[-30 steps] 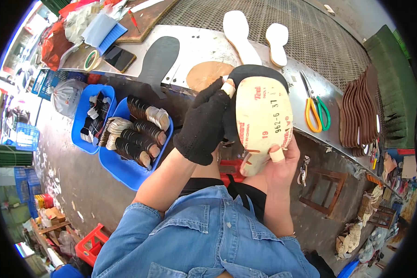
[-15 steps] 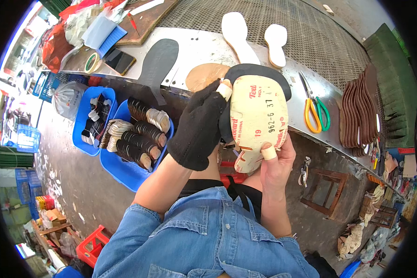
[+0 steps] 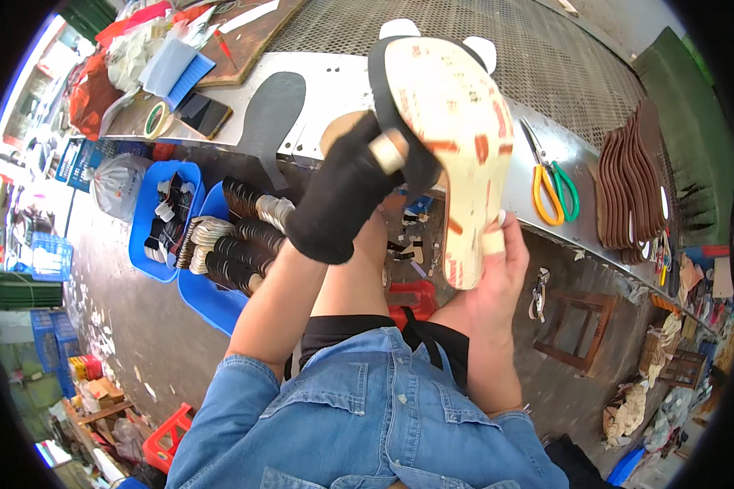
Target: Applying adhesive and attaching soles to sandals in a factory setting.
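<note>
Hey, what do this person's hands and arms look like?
The left hand wears a black glove with an open thumb and a pale thumb wrap. The right hand is gloveless, with a similar thumb wrap. Blue denim sleeves stop near the elbows.

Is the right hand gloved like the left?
No, the right hand shows bare skin and some tape as it holds the sole, while a black glove is on the left hand.
</note>
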Tool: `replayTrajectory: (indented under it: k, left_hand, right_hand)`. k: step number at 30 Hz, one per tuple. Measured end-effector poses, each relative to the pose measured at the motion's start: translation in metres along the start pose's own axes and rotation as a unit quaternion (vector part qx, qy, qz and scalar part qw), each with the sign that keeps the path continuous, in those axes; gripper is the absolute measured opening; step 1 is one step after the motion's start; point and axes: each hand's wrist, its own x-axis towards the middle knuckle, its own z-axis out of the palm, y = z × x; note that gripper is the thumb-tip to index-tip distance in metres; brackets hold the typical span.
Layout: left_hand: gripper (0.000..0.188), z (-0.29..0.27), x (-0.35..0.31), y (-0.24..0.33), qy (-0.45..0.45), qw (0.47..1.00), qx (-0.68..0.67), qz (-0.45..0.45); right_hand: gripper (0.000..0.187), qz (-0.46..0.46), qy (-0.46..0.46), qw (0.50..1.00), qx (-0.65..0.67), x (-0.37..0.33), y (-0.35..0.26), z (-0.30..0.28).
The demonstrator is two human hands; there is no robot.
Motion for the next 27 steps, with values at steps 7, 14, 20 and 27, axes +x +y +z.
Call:
replayTrajectory:
  k: [7, 14, 20, 27]
  left_hand:
    - [0.041, 0.022, -0.029, -0.018, 0.089, 0.973, -0.194, -0.088]
    - [0.039, 0.022, -0.035, -0.018, 0.098, 0.968, -0.221, -0.069]
    - [0.041, 0.019, -0.028, -0.018, 0.145, 0.981, -0.098, -0.078]
    - [0.024, 0.013, -0.033, -0.021, 0.129, 0.982, -0.069, -0.118]
  right_hand:
    - [0.023, -0.001, -0.043, 0.999, 0.018, 0.007, 0.009, 0.006]
    - [0.017, 0.046, -0.024, 0.998, 0.032, 0.005, 0.013, 0.008]
    - [0.014, 0.068, -0.064, 0.996, 0.0, 0.003, 0.025, 0.005]
    - [0.033, -0.079, -0.041, 0.986, -0.141, 0.026, 0.008, -0.023]
